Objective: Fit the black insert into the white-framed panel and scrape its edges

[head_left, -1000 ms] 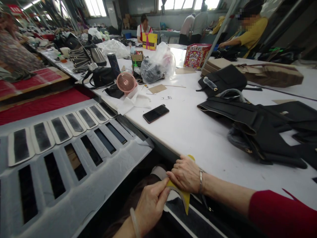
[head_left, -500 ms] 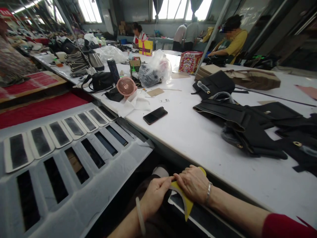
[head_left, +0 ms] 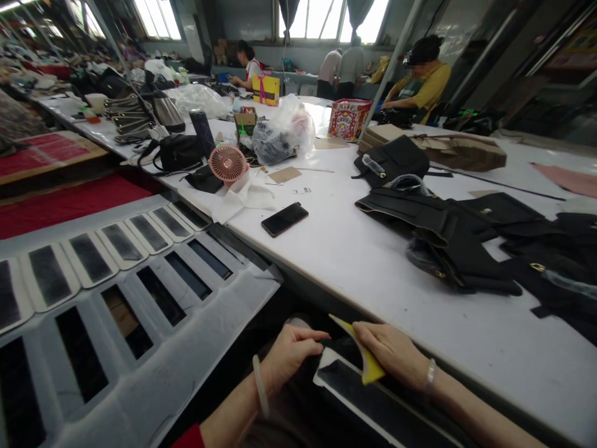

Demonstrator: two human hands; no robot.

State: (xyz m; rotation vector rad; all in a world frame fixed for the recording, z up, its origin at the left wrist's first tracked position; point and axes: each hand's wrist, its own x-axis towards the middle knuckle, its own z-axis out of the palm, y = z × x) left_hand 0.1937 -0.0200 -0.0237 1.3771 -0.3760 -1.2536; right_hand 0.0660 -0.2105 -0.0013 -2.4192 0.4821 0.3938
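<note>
My left hand (head_left: pixel 290 353) is closed, thumb and index finger pinched at the upper end of a white-edged black panel (head_left: pixel 364 398). This long panel slants across my lap, below the table edge. In my right hand (head_left: pixel 394 351) is a bent yellow sheet (head_left: pixel 367 361) with a paler inner face, gripped between thumb and fingers. The sheet stands tilted over the panel's upper part, its lower corner close to the black surface; whether they touch, I cannot tell. My other right-hand fingers are mostly hidden behind the sheet.
Left of me, similar white-edged panels (head_left: pixel 88 255) lie in a row on a grey slotted stand (head_left: pixel 186 348). On the white table (head_left: pixel 326 267) are a phone (head_left: pixel 285 219), a pink fan (head_left: pixel 227 165) and black bag pieces (head_left: pixel 438 230). A person in yellow (head_left: pixel 426 87) works across the table.
My right hand has moved right, away from my left hand, taking the yellow sheet with it. More of the panel's upper end shows. The view has shifted slightly right.
</note>
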